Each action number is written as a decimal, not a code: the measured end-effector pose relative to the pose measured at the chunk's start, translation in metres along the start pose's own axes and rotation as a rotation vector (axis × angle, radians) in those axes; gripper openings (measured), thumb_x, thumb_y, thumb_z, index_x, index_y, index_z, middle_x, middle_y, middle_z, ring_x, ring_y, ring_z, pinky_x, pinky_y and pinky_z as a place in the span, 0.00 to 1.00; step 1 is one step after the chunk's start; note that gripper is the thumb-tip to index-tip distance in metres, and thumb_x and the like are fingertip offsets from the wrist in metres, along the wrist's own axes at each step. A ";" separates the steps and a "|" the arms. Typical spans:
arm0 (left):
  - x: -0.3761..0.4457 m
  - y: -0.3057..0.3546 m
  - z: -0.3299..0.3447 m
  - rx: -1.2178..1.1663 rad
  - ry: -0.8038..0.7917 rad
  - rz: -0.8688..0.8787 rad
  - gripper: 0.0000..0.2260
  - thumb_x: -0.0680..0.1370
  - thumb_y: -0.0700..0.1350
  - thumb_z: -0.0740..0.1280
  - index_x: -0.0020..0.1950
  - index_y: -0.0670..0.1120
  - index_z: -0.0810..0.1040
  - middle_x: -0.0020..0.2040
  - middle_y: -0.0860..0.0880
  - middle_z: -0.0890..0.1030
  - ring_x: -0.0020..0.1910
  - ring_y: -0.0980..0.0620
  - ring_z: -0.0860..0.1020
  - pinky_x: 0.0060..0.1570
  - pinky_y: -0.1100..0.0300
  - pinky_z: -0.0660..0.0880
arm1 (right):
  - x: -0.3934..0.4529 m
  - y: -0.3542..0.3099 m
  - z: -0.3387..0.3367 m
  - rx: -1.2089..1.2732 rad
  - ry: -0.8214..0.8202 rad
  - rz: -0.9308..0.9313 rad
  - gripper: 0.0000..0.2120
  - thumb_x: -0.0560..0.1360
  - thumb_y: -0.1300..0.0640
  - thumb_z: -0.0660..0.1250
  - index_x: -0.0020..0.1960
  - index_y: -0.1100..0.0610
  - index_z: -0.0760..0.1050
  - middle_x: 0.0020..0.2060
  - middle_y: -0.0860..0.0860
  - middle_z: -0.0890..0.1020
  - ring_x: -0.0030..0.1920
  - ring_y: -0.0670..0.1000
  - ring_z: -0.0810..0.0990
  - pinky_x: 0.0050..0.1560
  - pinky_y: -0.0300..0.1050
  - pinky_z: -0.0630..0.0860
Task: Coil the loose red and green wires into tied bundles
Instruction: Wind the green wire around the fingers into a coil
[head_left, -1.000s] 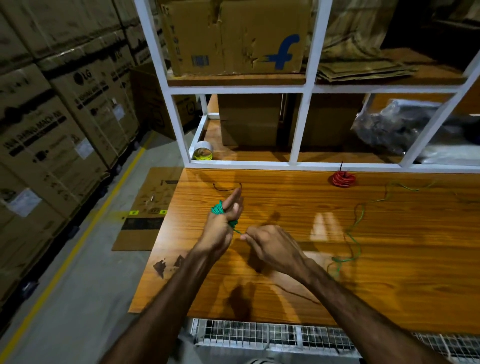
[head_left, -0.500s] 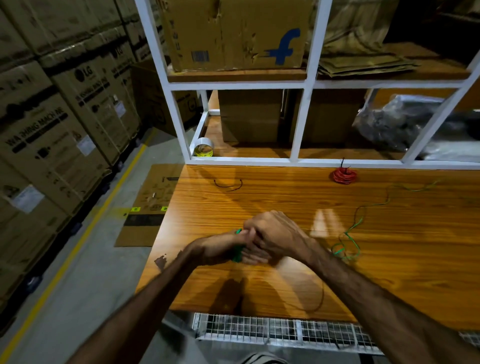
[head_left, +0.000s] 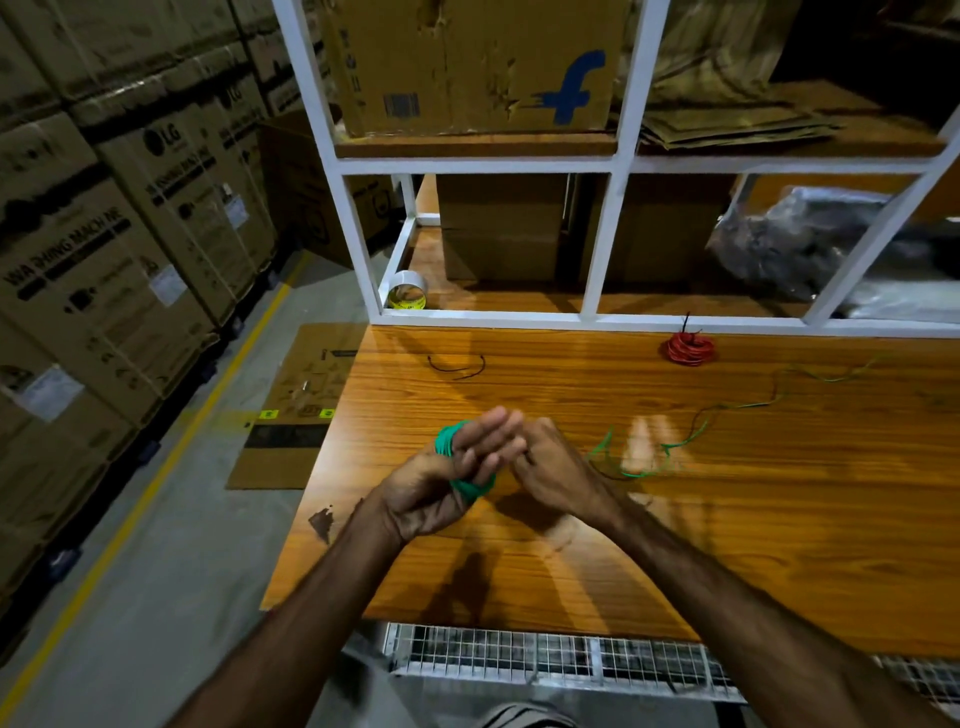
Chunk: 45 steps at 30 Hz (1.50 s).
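- Since half a second ago your hands have drawn slightly apart, so the green coil, then almost hidden between them, now shows around your left fingers; the loose green wire has slid closer across the table
- Your left hand (head_left: 441, 488) carries the green coil (head_left: 457, 467) looped around its fingers, which stretch forward and fairly straight; the coil is wound on them, held above the wooden table (head_left: 571, 582) near its left end
- Your right hand (head_left: 556, 467) sits just beside the left, fingers curled inward; it seems to pinch the wire by the coil, though blur hides the contact
- The loose green wire (head_left: 670, 447) trails rightward over the tabletop, blurred near your hand, thin and winding towards the far right edge
- The red bundle (head_left: 688, 349) lies coiled at the table's back edge, well apart from your hands
- A short dark wire piece (head_left: 457, 366) lies near the back left; a tape roll (head_left: 407, 297) stands on the lower shelf behind the white frame (head_left: 613, 244)
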<state>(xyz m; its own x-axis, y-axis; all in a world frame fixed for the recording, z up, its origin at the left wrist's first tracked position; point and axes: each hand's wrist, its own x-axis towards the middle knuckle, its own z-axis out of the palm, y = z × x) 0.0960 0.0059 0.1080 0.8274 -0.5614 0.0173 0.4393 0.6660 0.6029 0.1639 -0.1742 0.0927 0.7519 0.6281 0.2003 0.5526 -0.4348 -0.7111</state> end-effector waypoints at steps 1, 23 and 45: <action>0.004 0.003 0.004 -0.068 0.032 0.079 0.24 0.81 0.27 0.57 0.78 0.39 0.67 0.79 0.42 0.66 0.78 0.43 0.66 0.74 0.58 0.68 | -0.003 0.006 0.003 -0.146 0.017 -0.006 0.18 0.81 0.43 0.55 0.46 0.53 0.77 0.39 0.54 0.84 0.40 0.58 0.82 0.39 0.56 0.77; 0.020 -0.004 -0.024 0.757 0.432 -0.268 0.36 0.75 0.74 0.56 0.52 0.41 0.78 0.49 0.41 0.77 0.48 0.53 0.76 0.50 0.60 0.74 | 0.003 -0.023 -0.025 -0.550 -0.254 -0.132 0.13 0.84 0.44 0.61 0.55 0.52 0.79 0.45 0.57 0.85 0.47 0.62 0.83 0.40 0.51 0.73; 0.018 0.002 0.001 -0.117 0.036 0.137 0.33 0.73 0.25 0.69 0.77 0.40 0.68 0.79 0.42 0.67 0.78 0.43 0.65 0.76 0.55 0.61 | -0.002 -0.001 0.000 -0.216 -0.015 0.130 0.16 0.80 0.44 0.53 0.57 0.50 0.75 0.53 0.57 0.84 0.52 0.63 0.82 0.45 0.61 0.79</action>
<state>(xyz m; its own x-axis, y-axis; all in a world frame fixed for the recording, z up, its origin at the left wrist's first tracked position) 0.1116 -0.0035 0.1102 0.8936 -0.4445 0.0630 0.3571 0.7888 0.5003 0.1622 -0.1754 0.0930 0.8173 0.5666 0.1050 0.5167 -0.6398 -0.5690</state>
